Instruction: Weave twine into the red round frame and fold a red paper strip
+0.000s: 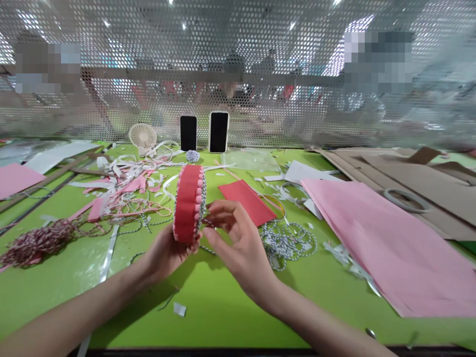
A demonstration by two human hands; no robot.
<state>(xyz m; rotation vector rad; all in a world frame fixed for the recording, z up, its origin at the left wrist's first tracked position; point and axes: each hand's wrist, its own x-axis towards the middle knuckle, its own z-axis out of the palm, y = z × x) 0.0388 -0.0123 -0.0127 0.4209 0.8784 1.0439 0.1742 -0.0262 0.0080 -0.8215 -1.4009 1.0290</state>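
Observation:
A round craft piece [187,204] with a red band, pink scalloped trim and black-and-white cord along its edge is held on its side above the table. My left hand [169,253] grips it from below, its fingers mostly hidden behind the piece. At its right edge, my right hand [238,238] has thumb and fingertips bent close together by the cord trim; what lies between them, if anything, is too small to make out. Behind that hand lies a red sheet [247,202]. A tangle of black-and-white cord [288,243] rests to its right.
Pink sheets [386,243] and brown cardboard [420,188] with a tape roll [406,200] cover the right. Pink and white scraps [130,183] and a reddish cord bundle [40,240] lie left. Two phones [219,132] and a small fan [143,136] stand before a perforated metal screen [260,99].

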